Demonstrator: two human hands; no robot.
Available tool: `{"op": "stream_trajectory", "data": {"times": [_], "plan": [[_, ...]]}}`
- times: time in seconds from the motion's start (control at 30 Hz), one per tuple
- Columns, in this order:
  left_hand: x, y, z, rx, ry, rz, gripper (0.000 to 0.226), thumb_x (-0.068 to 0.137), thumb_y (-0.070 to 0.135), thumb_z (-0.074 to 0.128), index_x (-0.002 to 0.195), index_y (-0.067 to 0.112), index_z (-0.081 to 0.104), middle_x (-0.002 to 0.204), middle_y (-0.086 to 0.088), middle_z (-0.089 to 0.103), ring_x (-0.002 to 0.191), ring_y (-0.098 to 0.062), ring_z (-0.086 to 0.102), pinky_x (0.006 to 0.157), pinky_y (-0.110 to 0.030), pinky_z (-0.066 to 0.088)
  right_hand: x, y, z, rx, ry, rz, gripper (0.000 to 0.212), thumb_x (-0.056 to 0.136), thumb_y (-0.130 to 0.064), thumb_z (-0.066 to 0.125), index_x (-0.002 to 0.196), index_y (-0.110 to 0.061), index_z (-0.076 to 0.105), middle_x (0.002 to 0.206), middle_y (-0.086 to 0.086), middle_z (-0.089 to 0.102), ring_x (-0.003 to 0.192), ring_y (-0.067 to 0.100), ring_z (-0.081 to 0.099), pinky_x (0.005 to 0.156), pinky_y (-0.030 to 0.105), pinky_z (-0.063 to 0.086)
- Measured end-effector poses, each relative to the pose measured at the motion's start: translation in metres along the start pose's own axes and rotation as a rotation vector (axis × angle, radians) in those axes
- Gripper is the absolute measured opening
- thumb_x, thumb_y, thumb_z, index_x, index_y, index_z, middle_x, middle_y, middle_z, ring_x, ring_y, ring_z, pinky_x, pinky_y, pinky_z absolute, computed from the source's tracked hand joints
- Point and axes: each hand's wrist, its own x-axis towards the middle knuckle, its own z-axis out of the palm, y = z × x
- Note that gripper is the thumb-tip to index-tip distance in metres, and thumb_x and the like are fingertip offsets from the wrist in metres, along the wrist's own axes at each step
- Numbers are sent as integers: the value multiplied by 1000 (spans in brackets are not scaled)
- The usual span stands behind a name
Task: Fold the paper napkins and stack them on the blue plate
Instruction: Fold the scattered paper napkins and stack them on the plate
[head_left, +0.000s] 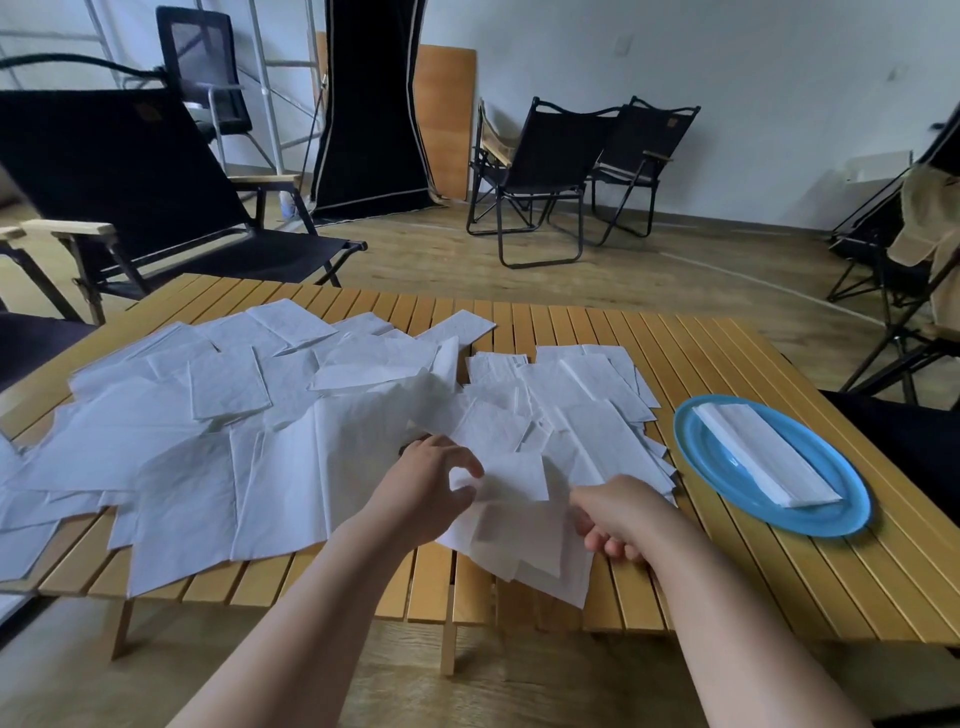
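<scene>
Napkin in hand (511, 512): lower centre of the frame, at the near edge of the desk (753, 566); partly folded, one flap raised; it hangs a little over the desk edge
Left hand (428, 491): fingers curled, thumb and forefinger pinching the napkin's upper left flap
Right hand (615, 519): fingers curled over the napkin's right edge, gripping it
Loose napkins (218, 431): a wide scattered heap across the left and middle of the frame, unfolded or half folded
Blue plate (727, 483): right of centre, well apart from the heap; a folded napkin (763, 454) lies on it, its long axis running from upper left to lower right
Key relation: the plate lies to the right of both hands, nearer the right hand; I judge that hand best placed to carry the finished napkin over and lay it along the same diagonal
Progress: early, judging by the heap
</scene>
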Motion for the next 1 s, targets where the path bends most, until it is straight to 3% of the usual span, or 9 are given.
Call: {"op": "stream_trajectory", "data": {"times": [0.13,0.4,0.53,0.6,0.7,0.87,1.0], "plan": [[-1,-1,-1,-14,-24,19,22,96,24,65,115,35,69,132,7,56,114,-11,55,96,-27,50,-4,7,-1,93,-65,-82,28,93,-31,61,99,-6,70,71,5,65,43,10,42,37,18,30],[-3,-4,1,-28,-66,19,23,96,24,64,118,33,69,135,7,57,113,-10,58,89,-21,50,4,15,4,383,-119,-169,10,88,-15,68,89,-5,66,64,3,55,42,9,39,39,21,25],[-3,-3,1,-34,-73,16,21,97,27,65,116,33,70,134,7,58,113,-10,58,87,-18,46,3,14,-7,622,-92,-217,9,87,-16,65,90,-7,68,81,10,65,68,20,60,55,29,44],[-3,-2,1,-30,-77,21,20,97,27,65,116,32,70,134,7,59,114,-11,59,89,-19,46,3,15,-12,688,-13,-256,12,88,-21,63,90,-10,66,90,12,67,84,26,63,60,31,47],[-3,-2,1,-20,-75,19,22,97,26,64,117,32,70,134,6,59,114,-11,59,90,-20,47,1,15,-17,745,195,-307,19,84,-32,64,85,-13,59,92,12,62,91,29,62,68,36,43],[-3,-1,4,-13,-61,11,25,97,21,63,119,30,69,136,6,59,115,-11,59,88,-18,48,-23,7,-22,795,466,-467,16,95,-26,60,81,-22,54,85,0,56,82,16,53,73,39,47],[-2,-4,5,-60,-37,-13,25,97,21,62,120,29,69,128,6,64,113,-10,60,83,-17,45,-39,-2,-20,759,589,-644,12,95,-23,59,84,-19,59,77,-4,59,72,10,51,62,30,43]]}}
